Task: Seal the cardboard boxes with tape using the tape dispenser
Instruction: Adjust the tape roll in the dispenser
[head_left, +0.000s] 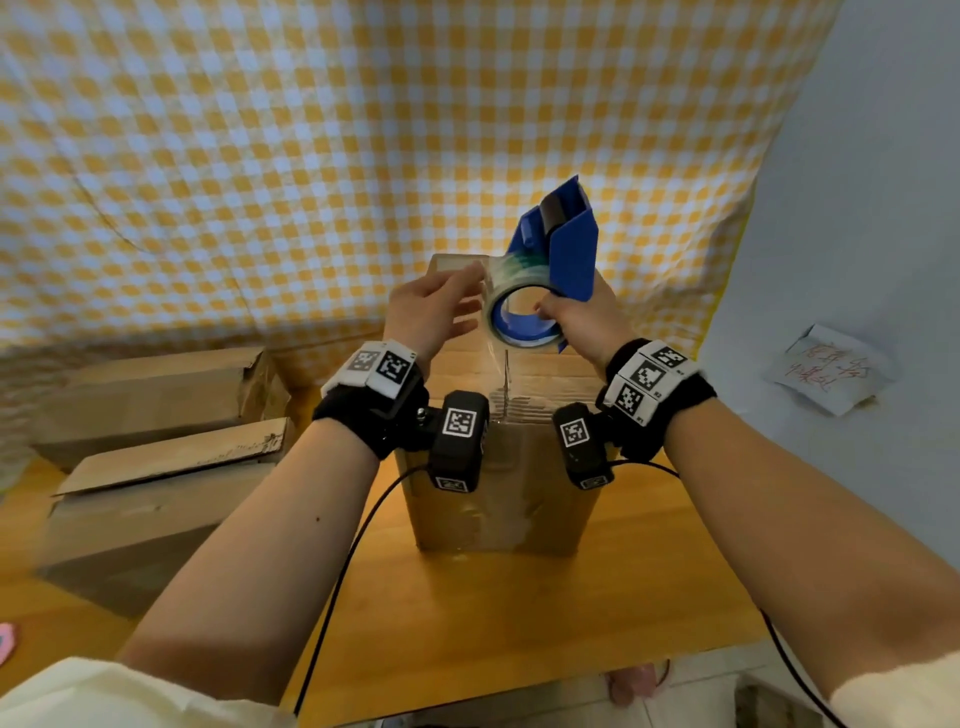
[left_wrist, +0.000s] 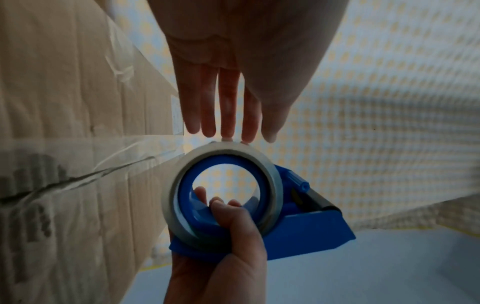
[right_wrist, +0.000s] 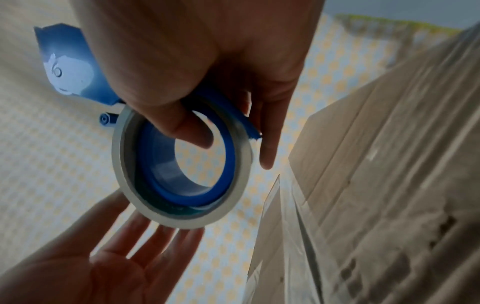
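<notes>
Blue tape dispenser upright at frame centre, long axis vertical, cutter end up; right hand gripping roll core; left hand fingers straight, together, touching clear roll

Head cam: high, looking forward and down over both forearms at the cardboard box on the wooden table; checked cloth from 10 to 2 o'clock. Left wrist cam: very close, looks along the left hand, fingers enter at 12, tape dispenser toward 5, box at 9. Right wrist cam: equally close, right hand enters at 12, box at 3 to 5. All three share the tape roll, both hands, box top and cloth.
</notes>
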